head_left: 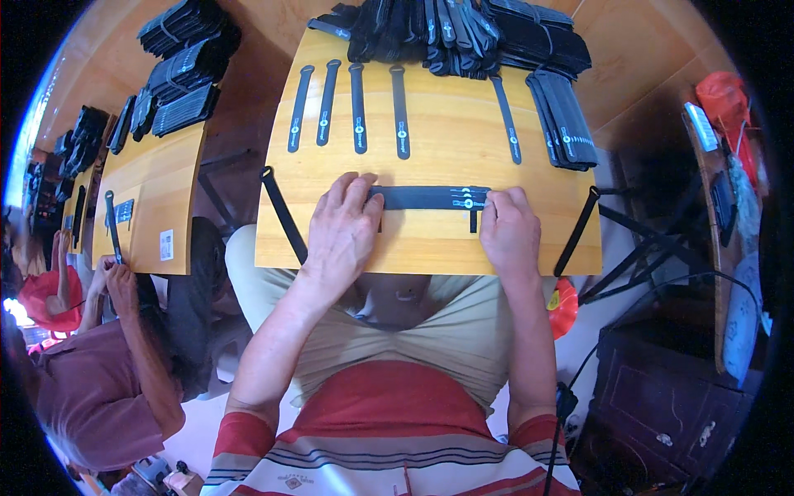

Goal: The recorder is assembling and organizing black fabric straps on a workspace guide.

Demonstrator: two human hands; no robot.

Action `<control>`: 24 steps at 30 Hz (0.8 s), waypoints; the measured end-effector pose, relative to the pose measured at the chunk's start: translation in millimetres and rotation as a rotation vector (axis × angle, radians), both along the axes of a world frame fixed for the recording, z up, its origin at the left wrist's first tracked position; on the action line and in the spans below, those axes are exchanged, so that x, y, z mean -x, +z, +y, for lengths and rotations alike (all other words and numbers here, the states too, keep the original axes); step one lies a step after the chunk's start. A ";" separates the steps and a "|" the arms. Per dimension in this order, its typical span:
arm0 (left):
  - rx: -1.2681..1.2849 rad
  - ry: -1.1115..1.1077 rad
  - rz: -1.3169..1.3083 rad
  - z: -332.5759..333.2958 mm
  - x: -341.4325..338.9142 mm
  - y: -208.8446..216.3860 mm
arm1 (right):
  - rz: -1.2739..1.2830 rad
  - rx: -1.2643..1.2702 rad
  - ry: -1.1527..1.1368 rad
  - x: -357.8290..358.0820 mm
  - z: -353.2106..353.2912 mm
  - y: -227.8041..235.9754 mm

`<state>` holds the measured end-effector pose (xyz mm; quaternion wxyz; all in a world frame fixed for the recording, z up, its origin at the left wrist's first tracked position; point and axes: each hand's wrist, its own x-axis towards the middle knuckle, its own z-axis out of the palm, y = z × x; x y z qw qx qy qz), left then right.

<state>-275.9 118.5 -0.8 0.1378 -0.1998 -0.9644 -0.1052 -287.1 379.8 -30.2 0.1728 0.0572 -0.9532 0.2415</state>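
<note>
A short stack of black hook-and-loop straps (418,197) lies crosswise on the yellow wooden table (331,248). My left hand (343,217) has its bent fingers closed on the left end of the stack. Curled around the right end is my right hand (511,233). A narrow black strip (473,221) pokes out below the stack near the right hand, and a similar end shows by the left thumb. Beyond the hands, several single straps, such as one grey-black strap (399,112), are laid out lengthwise, apart from one another.
Strap piles (447,37) fill the table's far edge, with a bundle (562,120) at far right. Loose straps lie slanted at the left side (283,215) and right side (577,231). A co-worker (107,372) handles a strap at another table on the left. A dark cabinet (662,397) stands right.
</note>
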 end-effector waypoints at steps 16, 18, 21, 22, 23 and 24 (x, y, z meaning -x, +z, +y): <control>0.069 -0.238 -0.199 4.1 -8.3 -14.6 | -0.117 -0.280 0.211 -26.4 -15.4 -1.9; 0.085 -0.216 -0.203 -5.8 -10.3 -12.1 | -0.153 -0.234 0.181 -27.6 -6.3 -0.8; 0.099 -0.191 -0.216 -15.1 -14.3 -8.2 | -0.157 -0.248 0.177 -28.7 -4.6 4.2; 0.101 -0.182 -0.227 -16.8 -15.5 -7.9 | -0.154 -0.254 0.168 -29.4 -4.0 2.8; 0.096 -0.183 -0.222 -17.8 -16.2 -8.1 | -0.135 -0.266 0.165 -30.0 -3.1 0.1; 0.090 -0.195 -0.216 -22.0 -18.1 -7.7 | -0.116 -0.279 0.161 -30.7 -2.5 -1.8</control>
